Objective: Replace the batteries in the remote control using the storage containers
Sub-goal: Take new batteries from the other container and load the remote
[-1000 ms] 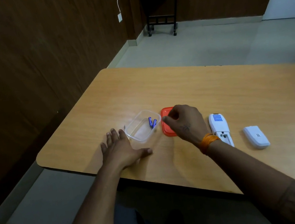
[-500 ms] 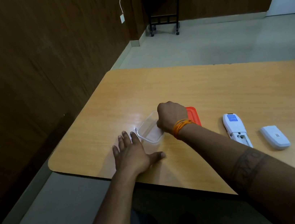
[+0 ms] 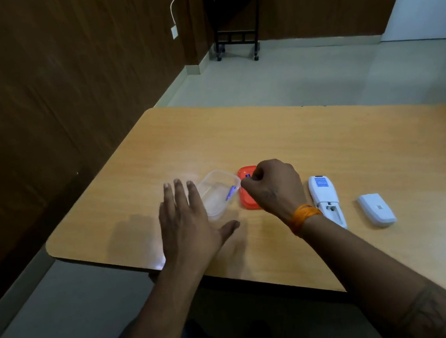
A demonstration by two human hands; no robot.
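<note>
A clear plastic container (image 3: pixel 214 196) sits on the wooden table (image 3: pixel 328 154) with one blue battery (image 3: pixel 230 192) lying in it. Its orange lid (image 3: pixel 248 191) lies flat just to the right. My right hand (image 3: pixel 272 184) hovers over the lid, fingers pinched on a second blue battery (image 3: pixel 247 176) whose tip shows. My left hand (image 3: pixel 186 225) rests flat and spread on the table, touching the container's near left side. The white remote (image 3: pixel 326 197) lies face down with its battery bay uncovered. Its white cover (image 3: pixel 376 209) lies to the right.
The table's front edge runs just below my left hand, and its left corner is rounded. A dark wood wall stands to the left. A small black wheeled stand (image 3: pixel 235 21) is far across the tiled floor.
My right hand reached into the container, then drew back to the right over the lid with one battery pinched. One battery stays in the container. The left hand stayed put.
</note>
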